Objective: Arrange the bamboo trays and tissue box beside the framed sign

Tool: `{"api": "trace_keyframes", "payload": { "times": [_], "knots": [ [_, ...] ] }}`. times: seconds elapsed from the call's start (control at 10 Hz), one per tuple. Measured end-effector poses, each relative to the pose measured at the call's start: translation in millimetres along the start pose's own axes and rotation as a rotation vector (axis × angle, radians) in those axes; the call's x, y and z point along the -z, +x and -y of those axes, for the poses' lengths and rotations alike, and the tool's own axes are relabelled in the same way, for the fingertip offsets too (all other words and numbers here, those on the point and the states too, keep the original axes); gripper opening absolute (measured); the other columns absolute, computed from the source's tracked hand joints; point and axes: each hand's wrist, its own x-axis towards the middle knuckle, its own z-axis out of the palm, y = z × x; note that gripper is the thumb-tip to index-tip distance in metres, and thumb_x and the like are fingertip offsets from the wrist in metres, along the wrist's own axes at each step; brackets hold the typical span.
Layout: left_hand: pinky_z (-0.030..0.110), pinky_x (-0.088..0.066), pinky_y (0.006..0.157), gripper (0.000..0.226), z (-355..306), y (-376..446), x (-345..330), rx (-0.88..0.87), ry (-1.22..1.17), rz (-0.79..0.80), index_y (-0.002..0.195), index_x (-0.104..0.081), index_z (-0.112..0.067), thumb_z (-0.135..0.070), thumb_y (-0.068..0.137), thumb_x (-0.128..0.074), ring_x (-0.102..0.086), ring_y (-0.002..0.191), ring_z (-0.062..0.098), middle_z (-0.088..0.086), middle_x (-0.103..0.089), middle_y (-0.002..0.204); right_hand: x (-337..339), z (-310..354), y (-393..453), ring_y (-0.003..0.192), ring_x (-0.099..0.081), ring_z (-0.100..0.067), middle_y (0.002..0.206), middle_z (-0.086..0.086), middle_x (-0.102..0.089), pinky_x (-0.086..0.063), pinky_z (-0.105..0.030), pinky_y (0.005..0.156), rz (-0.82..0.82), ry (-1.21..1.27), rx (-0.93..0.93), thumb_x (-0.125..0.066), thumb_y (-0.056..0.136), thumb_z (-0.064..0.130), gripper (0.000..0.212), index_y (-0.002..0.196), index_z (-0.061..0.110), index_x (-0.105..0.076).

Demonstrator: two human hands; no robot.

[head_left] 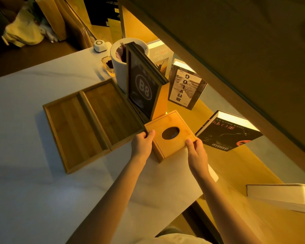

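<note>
A square bamboo tissue box [167, 125] with an oval hole in its lid sits on the white table just in front of the black framed "B8" sign [143, 88]. My left hand [142, 144] grips the box's left near corner and my right hand [195, 149] grips its right near corner. Two shallow bamboo trays lie side by side left of the sign: the larger left tray [74, 131] and the right tray [111, 110], whose far edge touches the sign's base.
A white cylindrical bin [119, 71], a small glass dish [108, 65] and a white round device [99, 45] stand behind the sign. Books [185, 87] [227, 134] lean on the yellow shelf at right, under a low overhang. Another white book [280, 196] lies near right.
</note>
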Motion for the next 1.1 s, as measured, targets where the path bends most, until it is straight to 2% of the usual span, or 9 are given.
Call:
{"api": "trace_keyframes", "payload": {
  "times": [0.2, 0.3, 0.5, 0.6, 0.7, 0.8, 0.9, 1.0, 1.1],
  "knots": [
    [0.013, -0.031, 0.045, 0.039, -3.9, -3.3, 0.6, 0.007, 0.005, -0.002, 0.088, -0.060, 0.009, -0.027, 0.090, -0.045, -0.043, 0.053, 0.008, 0.009, -0.052, 0.075, 3.6, 3.3, 3.8, 0.102, -0.048, -0.016, 0.109, 0.000, -0.051, -0.038, -0.031, 0.082, 0.037, -0.042, 0.009, -0.038, 0.096, 0.028, 0.036, 0.125, 0.008, -0.042],
    [0.012, -0.035, 0.041, 0.040, -6.3, -5.0, 0.8, 0.014, 0.026, 0.008, 0.089, -0.060, 0.010, -0.027, 0.091, -0.044, -0.043, 0.054, 0.007, 0.006, -0.052, 0.071, 6.3, 5.0, 6.1, 0.101, -0.047, -0.016, 0.109, 0.000, -0.050, -0.036, -0.032, 0.081, 0.066, -0.056, 0.013, -0.037, 0.096, 0.029, 0.036, 0.124, 0.008, -0.042],
    [0.015, -0.032, 0.049, 0.041, -8.6, -8.3, 1.8, 0.033, 0.020, 0.010, 0.090, -0.060, 0.009, -0.028, 0.091, -0.043, -0.044, 0.056, 0.007, 0.004, -0.052, 0.069, 10.3, 4.5, 8.5, 0.100, -0.048, -0.018, 0.109, -0.003, -0.052, -0.039, -0.030, 0.076, 0.087, -0.092, 0.025, -0.038, 0.096, 0.031, 0.038, 0.123, 0.005, -0.044],
    [0.011, -0.036, 0.042, 0.040, -9.6, -8.0, 2.3, 0.017, 0.055, 0.021, 0.081, -0.060, 0.007, -0.028, 0.091, -0.043, -0.043, 0.055, 0.007, -0.002, -0.046, 0.057, 14.0, 7.7, 9.9, 0.102, -0.052, -0.021, 0.114, -0.010, -0.056, -0.043, -0.024, 0.070, 0.094, -0.144, 0.043, -0.042, 0.095, 0.028, 0.036, 0.122, 0.005, -0.045],
    [0.003, -0.034, 0.034, 0.040, -11.9, -8.4, 6.6, -0.008, 0.107, 0.061, 0.063, -0.054, -0.002, -0.028, 0.092, -0.042, -0.041, 0.053, 0.009, -0.001, -0.043, 0.055, 15.9, 17.2, 10.6, 0.114, -0.051, -0.027, 0.125, -0.014, -0.055, -0.043, -0.033, 0.089, 0.061, -0.280, 0.149, -0.050, 0.092, 0.021, 0.040, 0.128, 0.006, -0.042],
    [0.005, -0.035, 0.037, 0.039, -16.0, -9.8, 18.1, -0.070, 0.175, 0.006, 0.082, -0.058, 0.008, -0.025, 0.092, -0.042, -0.040, 0.053, 0.011, -0.001, -0.042, 0.054, 12.1, 34.5, 9.2, 0.124, -0.046, -0.028, 0.133, -0.014, -0.051, -0.041, -0.037, 0.101, 0.045, -0.504, 0.387, -0.055, 0.089, 0.017, 0.045, 0.130, 0.006, -0.042],
    [0.018, -0.038, 0.058, 0.032, -29.4, -17.5, 40.9, -0.172, 0.178, -0.134, 0.102, -0.060, 0.007, -0.019, 0.090, -0.046, -0.053, 0.065, 0.016, 0.014, -0.064, 0.073, -0.2, 63.5, 1.0, 0.118, -0.054, -0.026, 0.129, -0.013, -0.056, -0.046, -0.031, 0.092, 0.199, -0.547, 0.511, -0.053, 0.090, 0.015, 0.039, 0.128, 0.009, -0.046],
    [0.019, -0.030, 0.062, 0.031, -49.2, -23.5, 77.6, -0.299, 0.316, -0.214, 0.101, -0.062, 0.001, -0.021, 0.091, -0.043, -0.058, 0.073, 0.019, 0.015, -0.063, 0.085, -20.3, 101.7, -10.5, 0.100, -0.062, -0.018, 0.116, -0.010, -0.064, -0.053, -0.020, 0.076, 0.326, -0.475, 0.646, -0.049, 0.092, 0.018, 0.028, 0.119, 0.012, -0.055],
    [0.033, -0.043, 0.074, 0.030, -68.1, -34.9, 122.3, -0.361, 0.325, -0.270, 0.091, -0.064, 0.001, -0.022, 0.089, -0.045, -0.063, 0.090, 0.031, 0.022, -0.069, 0.094, -30.8, 147.5, -30.2, 0.094, -0.059, -0.010, 0.109, -0.010, -0.066, -0.044, -0.001, 0.068, 0.456, -0.323, 0.764, -0.049, 0.093, 0.019, 0.024, 0.113, 0.012, -0.059]
  ]
}}
